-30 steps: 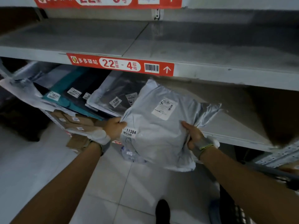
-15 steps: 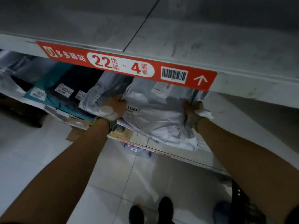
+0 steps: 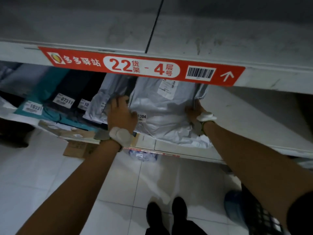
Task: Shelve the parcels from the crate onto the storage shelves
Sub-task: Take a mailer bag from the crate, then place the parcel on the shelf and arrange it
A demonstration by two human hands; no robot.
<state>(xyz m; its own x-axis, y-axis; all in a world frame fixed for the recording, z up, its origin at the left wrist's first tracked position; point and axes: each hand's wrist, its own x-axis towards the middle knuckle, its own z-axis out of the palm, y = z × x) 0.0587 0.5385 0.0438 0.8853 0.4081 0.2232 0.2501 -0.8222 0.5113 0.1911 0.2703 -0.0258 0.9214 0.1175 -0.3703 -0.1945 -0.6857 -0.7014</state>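
A grey plastic parcel [image 3: 162, 114] with a sticker ending 1304 lies on the lower shelf [image 3: 250, 121], under the red strip marked 22-4 [image 3: 140, 68]. Its front end hangs slightly over the shelf edge. My left hand [image 3: 121, 114] lies with spread fingers at the parcel's left edge, reaching onto the neighbouring grey parcel [image 3: 100, 106], and its thumb covers part of the sticker. My right hand [image 3: 194, 111] grips the parcel's right edge with curled fingers. A black mesh crate [image 3: 260, 217] shows at the bottom right, partly behind my right arm.
Left of the grey parcel, dark and teal parcels [image 3: 50, 99] with number stickers lean in a row. Cardboard boxes [image 3: 76, 146] sit below on the left. A small wrapped parcel [image 3: 142, 156] lies under the shelf. The shelf is bare to the right. My shoes [image 3: 166, 209] stand on white tiles.
The parcel went from being held in front of the shelf to lying on it. My left hand has spread its fingers at the left edge. The view has moved closer.
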